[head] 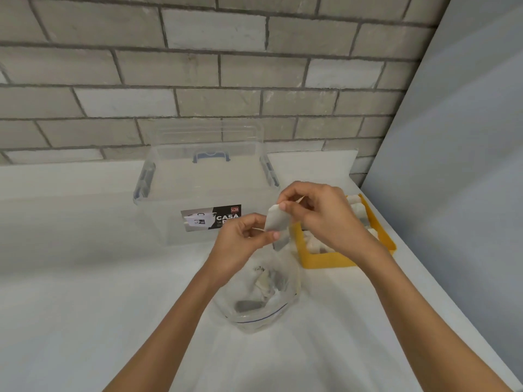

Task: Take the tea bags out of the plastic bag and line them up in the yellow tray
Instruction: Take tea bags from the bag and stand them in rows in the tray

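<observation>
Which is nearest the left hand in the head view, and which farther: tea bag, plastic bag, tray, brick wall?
1. tea bag, pinched by the left hand
2. plastic bag, on the table just beneath the wrist
3. tray, off to the right
4. brick wall, far behind

Tea bag [276,220] in the grip: white paper, matt. Bag [263,295] below the grip: thin clear plastic film, glossy, creased. Tray [325,261] right of the grip: yellow plastic, smooth. Box [175,193] behind the grip: clear hard plastic, glossy. Wall [198,66] beyond: rough matt brick.
</observation>
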